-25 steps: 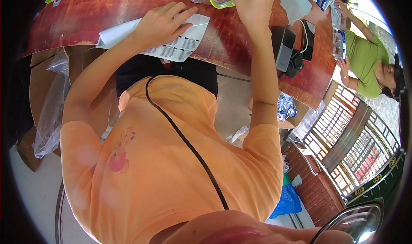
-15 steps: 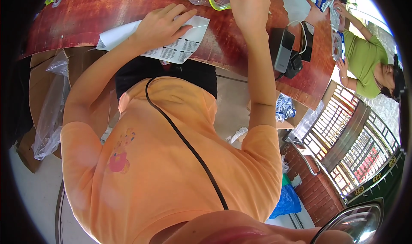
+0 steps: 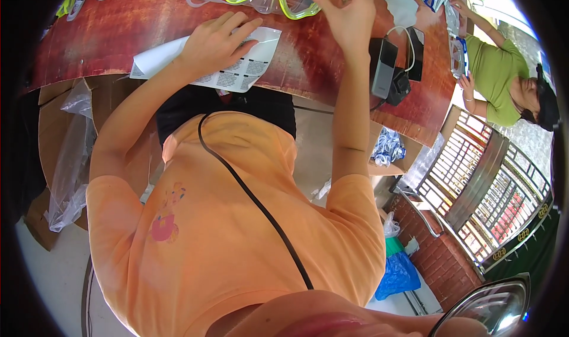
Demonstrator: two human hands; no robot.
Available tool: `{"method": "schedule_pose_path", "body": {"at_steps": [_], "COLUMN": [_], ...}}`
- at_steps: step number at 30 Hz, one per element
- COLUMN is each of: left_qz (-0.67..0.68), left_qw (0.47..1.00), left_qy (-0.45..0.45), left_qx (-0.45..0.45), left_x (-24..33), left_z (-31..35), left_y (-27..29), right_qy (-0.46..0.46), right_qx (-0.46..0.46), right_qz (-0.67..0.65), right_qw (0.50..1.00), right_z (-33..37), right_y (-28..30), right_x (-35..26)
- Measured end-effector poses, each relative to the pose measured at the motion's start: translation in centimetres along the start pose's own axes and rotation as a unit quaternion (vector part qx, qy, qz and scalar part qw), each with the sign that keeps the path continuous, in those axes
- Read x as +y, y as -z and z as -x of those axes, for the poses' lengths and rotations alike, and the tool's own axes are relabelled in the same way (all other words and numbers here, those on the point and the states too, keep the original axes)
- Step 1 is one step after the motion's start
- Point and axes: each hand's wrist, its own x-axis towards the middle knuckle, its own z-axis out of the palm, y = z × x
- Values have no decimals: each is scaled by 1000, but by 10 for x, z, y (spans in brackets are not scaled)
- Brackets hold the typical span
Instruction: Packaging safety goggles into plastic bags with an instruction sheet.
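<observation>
My left hand [image 3: 218, 42] lies with its fingers stretched out on a white printed sheet [image 3: 253, 67] at the table's near edge. One corner of that sheet curls up beside my wrist. Past it, at the top of the view, is a diving mask [image 3: 284, 6] with a bright yellow-green frame and a clear skirt. My right hand [image 3: 349, 17] is raised just right of the mask, thumb and fingers apart. I see nothing held in it, though its fingertips reach the top edge of the picture.
On the worn red table [image 3: 308, 58], a grey power bank [image 3: 384, 70] with a white cable and a black phone [image 3: 416, 55] lie right of my right forearm. A co-worker in green [image 3: 498, 79] handles blue-framed masks at far right. Cardboard boxes [image 3: 56, 121] stand below.
My right thumb and fingers have parted from a pinch at the mask's frame. More of the mask shows now. The left hand still rests on the sheet.
</observation>
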Motion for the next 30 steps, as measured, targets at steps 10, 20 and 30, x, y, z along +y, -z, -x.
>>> {"method": "schedule_pose_path", "body": {"at_steps": [10,20,30], "left_qz": [57,54,70], "left_qw": [997,998,997], "left_qy": [34,35,25], "left_qx": [-35,-17,0], "left_x": [25,22,27], "left_z": [-23,-20,-20], "left_y": [59,71,79], "right_qy": [-29,11,-26], "right_qx": [-19,-158,-84], "right_qz": [-42,-15,-112], "right_qw": [999,987,990], "right_z": [-6,-11,-96], "right_y": [8,19,-24], "right_x": [-5,-25,33]}}
